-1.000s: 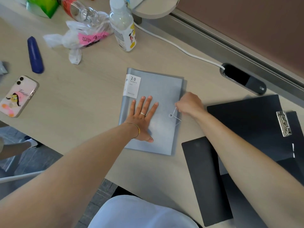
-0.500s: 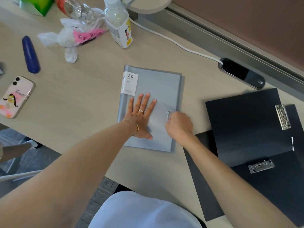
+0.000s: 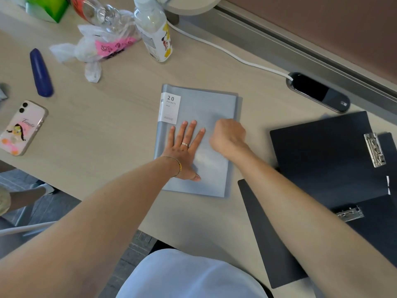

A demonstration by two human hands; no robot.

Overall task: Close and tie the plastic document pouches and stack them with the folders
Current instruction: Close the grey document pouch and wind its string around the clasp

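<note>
A grey-blue plastic document pouch (image 3: 206, 104) with a white "20 pockets" label lies flat in the middle of the desk. My left hand (image 3: 184, 151) rests flat on its lower left part, fingers spread, pressing it down. My right hand (image 3: 228, 136) is curled into a fist over the pouch's right side, where the button and tie string sit; both are hidden under it. To the right lie open black folders (image 3: 322, 151) with metal clips (image 3: 374, 149), one overlapping the other.
A phone (image 3: 22, 127) and a blue case (image 3: 40, 73) lie at the left. A crumpled plastic bag (image 3: 101, 46), a bottle (image 3: 155, 33) and a green box (image 3: 47, 7) stand at the back. A white cable (image 3: 225, 50) runs to a desk socket (image 3: 318, 92).
My right hand moved from the pouch's right edge, where it pulled the string outward, down and around onto the button. The string and button are now covered. My left hand stayed put.
</note>
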